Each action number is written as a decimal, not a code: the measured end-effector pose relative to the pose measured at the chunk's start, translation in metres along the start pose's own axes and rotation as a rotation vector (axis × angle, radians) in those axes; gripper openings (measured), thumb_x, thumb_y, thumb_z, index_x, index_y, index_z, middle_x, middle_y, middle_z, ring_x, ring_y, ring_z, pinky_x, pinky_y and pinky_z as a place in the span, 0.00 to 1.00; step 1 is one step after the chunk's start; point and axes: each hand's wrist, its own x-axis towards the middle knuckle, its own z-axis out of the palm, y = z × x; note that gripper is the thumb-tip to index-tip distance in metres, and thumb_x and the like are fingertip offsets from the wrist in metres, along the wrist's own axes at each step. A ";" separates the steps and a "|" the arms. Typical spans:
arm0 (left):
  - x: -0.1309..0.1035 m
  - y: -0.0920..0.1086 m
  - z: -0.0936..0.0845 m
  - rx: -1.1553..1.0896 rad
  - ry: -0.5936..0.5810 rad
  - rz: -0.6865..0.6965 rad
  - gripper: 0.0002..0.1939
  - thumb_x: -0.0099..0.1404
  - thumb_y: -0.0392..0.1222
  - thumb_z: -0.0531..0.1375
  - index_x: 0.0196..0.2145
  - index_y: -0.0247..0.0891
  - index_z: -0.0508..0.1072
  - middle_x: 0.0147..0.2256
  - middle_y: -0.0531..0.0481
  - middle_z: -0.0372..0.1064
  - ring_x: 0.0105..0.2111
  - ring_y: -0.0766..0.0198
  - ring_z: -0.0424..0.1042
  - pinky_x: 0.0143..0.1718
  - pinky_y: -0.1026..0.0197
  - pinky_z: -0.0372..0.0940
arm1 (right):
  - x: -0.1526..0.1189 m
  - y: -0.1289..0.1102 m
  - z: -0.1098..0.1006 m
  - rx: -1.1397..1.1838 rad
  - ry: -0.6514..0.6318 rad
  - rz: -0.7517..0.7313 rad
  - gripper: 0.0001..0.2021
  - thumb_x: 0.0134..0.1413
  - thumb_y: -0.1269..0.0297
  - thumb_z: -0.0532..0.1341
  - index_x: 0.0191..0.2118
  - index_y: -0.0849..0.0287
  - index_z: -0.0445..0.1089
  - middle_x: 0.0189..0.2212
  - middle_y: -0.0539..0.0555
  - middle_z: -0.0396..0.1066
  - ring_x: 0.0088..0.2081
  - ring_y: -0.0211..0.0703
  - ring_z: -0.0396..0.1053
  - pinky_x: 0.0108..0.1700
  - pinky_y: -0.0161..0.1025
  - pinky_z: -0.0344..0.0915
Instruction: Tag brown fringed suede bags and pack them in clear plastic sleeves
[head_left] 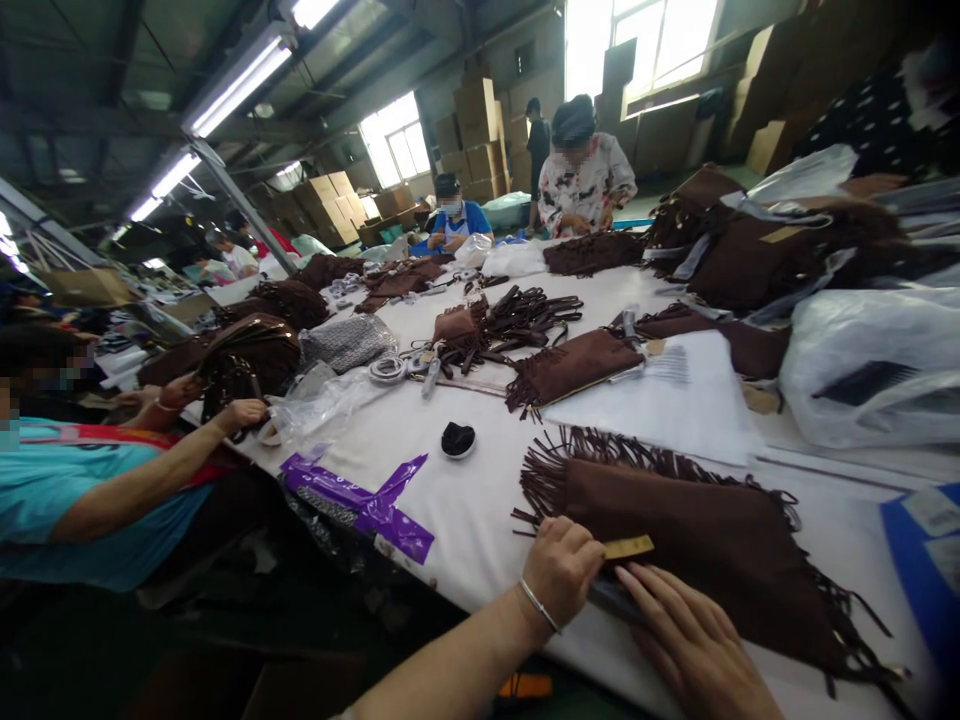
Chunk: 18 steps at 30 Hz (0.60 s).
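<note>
A dark brown fringed bag (690, 530) lies flat on the white-covered table in front of me. At its near edge, my left hand (564, 568), with a light bangle at the wrist, is closed, gripping the bag's edge. A narrow gold-coloured tag (628, 547) lies on the bag, its left end against my left fingers. My right hand (686, 625) is open, its fingers stretched flat along the near edge, just below the tag. What is under my palms is hidden.
A small white dish (457, 440) with black material stands ahead. Purple tape (360, 500) marks the table's left edge. More fringed bags (577, 368), straps (532, 315) and a clear plastic bag (874, 365) lie beyond. A co-worker (97, 490) sits left; others work at the far side.
</note>
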 end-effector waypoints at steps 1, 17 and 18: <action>-0.001 0.000 -0.002 -0.002 0.013 0.007 0.08 0.69 0.40 0.52 0.39 0.41 0.71 0.38 0.48 0.70 0.40 0.59 0.65 0.45 0.53 0.58 | 0.003 0.000 -0.003 -0.001 -0.001 0.002 0.30 0.56 0.64 0.56 0.64 0.52 0.49 0.59 0.49 0.59 0.59 0.45 0.55 0.60 0.44 0.48; -0.065 -0.006 -0.009 -1.340 -0.028 -1.164 0.38 0.51 0.69 0.60 0.41 0.27 0.71 0.37 0.35 0.74 0.35 0.53 0.74 0.42 0.51 0.67 | 0.022 0.026 0.023 0.074 -0.210 0.066 0.32 0.52 0.77 0.48 0.64 0.54 0.50 0.60 0.52 0.57 0.52 0.47 0.63 0.50 0.44 0.66; -0.062 -0.005 -0.008 -1.406 -0.052 -1.183 0.40 0.51 0.70 0.60 0.43 0.27 0.70 0.38 0.33 0.73 0.36 0.52 0.75 0.44 0.49 0.66 | 0.026 0.030 0.023 0.100 -0.224 0.054 0.32 0.51 0.77 0.48 0.63 0.55 0.51 0.58 0.53 0.59 0.51 0.46 0.63 0.51 0.44 0.65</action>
